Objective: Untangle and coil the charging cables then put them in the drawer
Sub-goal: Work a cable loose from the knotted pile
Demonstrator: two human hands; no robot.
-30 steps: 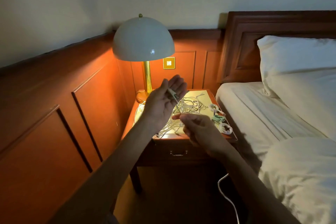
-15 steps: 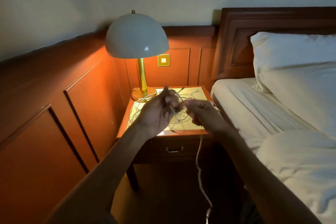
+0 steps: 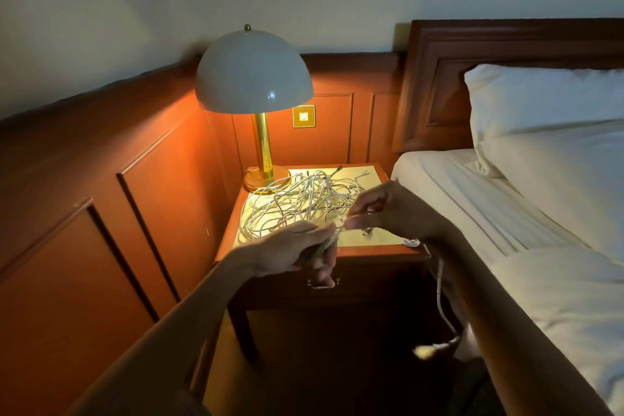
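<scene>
A tangle of white charging cables [image 3: 297, 203] lies on the wooden nightstand [image 3: 371, 252] under the lamp. My left hand [image 3: 297, 253] hovers over the front edge and holds one white cable between its fingers. My right hand [image 3: 391, 209] pinches the same cable just to the right; its loose end [image 3: 439, 300] hangs down past my right wrist toward the floor, plug blurred. A small coiled cable [image 3: 410, 241] peeks out under my right wrist. The drawer [image 3: 371, 275] in the nightstand front is closed, its handle [image 3: 319, 285] partly behind my left fingers.
A brass lamp [image 3: 263, 152] with a white dome shade stands at the nightstand's back left. Wooden wall panelling runs along the left. The bed [image 3: 506, 213] with white sheets and a pillow [image 3: 540, 101] is close on the right. Dark floor lies below.
My left hand has dropped from raised, palm up, to the nightstand's front edge. My right hand has moved right and up, drawing the cable out; the loose end swings lower.
</scene>
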